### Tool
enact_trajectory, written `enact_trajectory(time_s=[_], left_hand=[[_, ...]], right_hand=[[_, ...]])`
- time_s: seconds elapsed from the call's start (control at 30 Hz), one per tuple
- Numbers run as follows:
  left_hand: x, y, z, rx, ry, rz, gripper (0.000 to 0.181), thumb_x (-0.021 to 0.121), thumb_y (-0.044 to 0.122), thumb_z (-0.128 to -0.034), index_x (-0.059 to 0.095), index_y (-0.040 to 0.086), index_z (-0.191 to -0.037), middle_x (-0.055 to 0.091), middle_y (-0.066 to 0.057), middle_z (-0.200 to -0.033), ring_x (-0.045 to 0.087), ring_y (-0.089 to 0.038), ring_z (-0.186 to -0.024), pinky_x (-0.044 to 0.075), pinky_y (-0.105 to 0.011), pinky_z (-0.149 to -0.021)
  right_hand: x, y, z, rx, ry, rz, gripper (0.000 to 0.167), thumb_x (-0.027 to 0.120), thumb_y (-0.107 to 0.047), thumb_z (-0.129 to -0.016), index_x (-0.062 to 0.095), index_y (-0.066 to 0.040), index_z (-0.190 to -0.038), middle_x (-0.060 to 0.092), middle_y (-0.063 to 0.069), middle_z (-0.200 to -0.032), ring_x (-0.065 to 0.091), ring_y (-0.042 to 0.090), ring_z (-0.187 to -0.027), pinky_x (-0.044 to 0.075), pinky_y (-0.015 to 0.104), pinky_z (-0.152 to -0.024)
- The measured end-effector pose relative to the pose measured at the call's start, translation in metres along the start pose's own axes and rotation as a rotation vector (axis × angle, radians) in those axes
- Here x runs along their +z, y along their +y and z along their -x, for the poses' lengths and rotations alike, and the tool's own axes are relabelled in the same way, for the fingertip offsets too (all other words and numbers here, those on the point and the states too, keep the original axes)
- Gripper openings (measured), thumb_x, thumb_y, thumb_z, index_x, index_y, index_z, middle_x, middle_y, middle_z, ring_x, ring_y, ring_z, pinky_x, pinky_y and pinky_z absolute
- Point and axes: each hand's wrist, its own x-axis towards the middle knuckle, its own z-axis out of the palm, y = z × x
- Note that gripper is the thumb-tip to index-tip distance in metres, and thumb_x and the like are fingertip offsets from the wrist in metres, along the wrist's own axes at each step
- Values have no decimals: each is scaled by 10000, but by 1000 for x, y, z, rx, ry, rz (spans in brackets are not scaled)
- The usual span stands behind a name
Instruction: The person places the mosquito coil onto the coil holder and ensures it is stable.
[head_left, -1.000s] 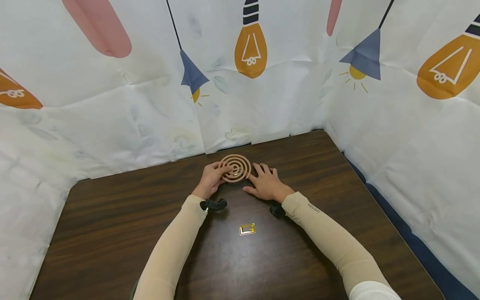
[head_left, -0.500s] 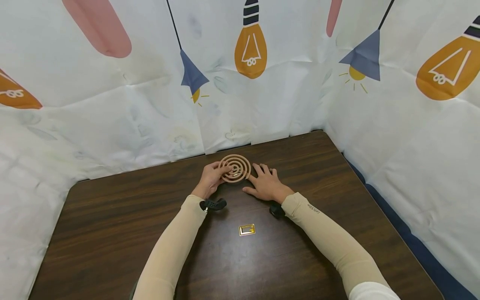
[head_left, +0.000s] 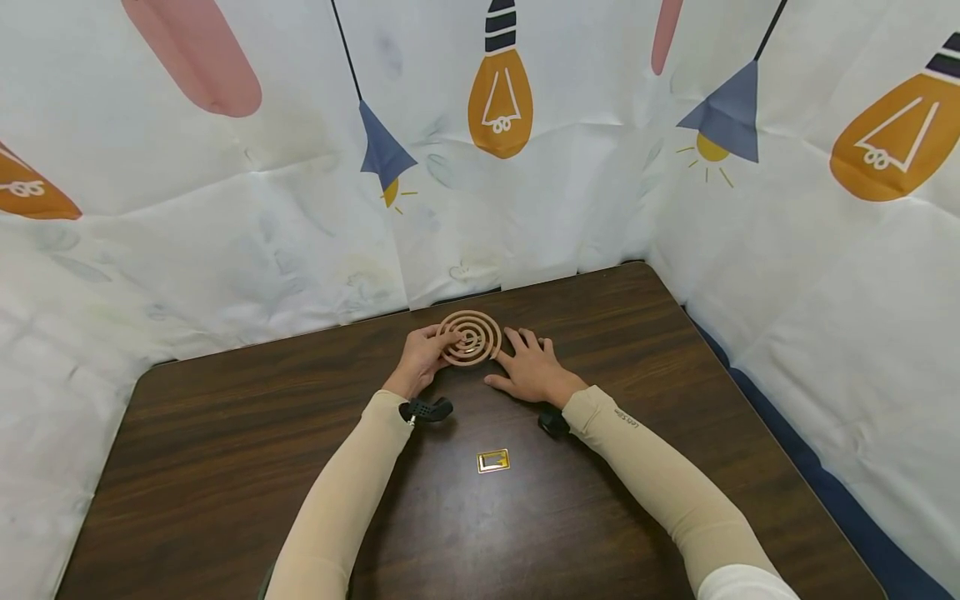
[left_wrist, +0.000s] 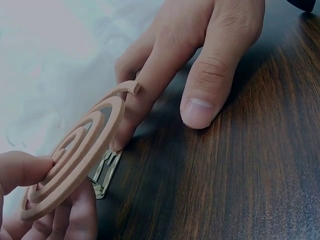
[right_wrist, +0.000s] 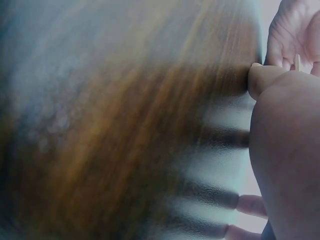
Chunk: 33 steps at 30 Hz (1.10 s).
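Note:
My left hand (head_left: 422, 357) pinches a light-brown mosquito coil (head_left: 491, 353) between thumb and fingers near the far edge of the table. In the left wrist view the coil (left_wrist: 112, 120) is tilted, its thumb on the centre and the other fingers beneath. Below it a thin metal coil stand (left_wrist: 107, 172) lies on the tabletop. My right hand (head_left: 534, 372) rests on the table just right of the coil, fingers spread, one fingertip at the stand's edge. The right wrist view shows the right hand (right_wrist: 290, 145) close up, its fingertips against the table.
A small gold-coloured metal rectangle (head_left: 493, 461) lies on the dark wooden table (head_left: 247, 467), nearer than both hands. White printed cloth (head_left: 225, 250) hangs behind the table and along its right side.

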Motion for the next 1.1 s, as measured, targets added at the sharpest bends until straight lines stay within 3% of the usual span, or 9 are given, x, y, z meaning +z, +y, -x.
enact_trajectory(time_s=[1.1], left_hand=[[0, 1, 2, 0, 15, -48, 414, 684, 175, -1006, 609, 55, -1395, 637, -54, -1158, 697, -91, -879, 616, -225, -734]], right_hand=[[1, 0, 0, 0, 6, 6, 728, 383, -701, -1026, 287, -329, -1644, 144, 133, -1742, 196, 431, -1589, 282, 701, -1197]])
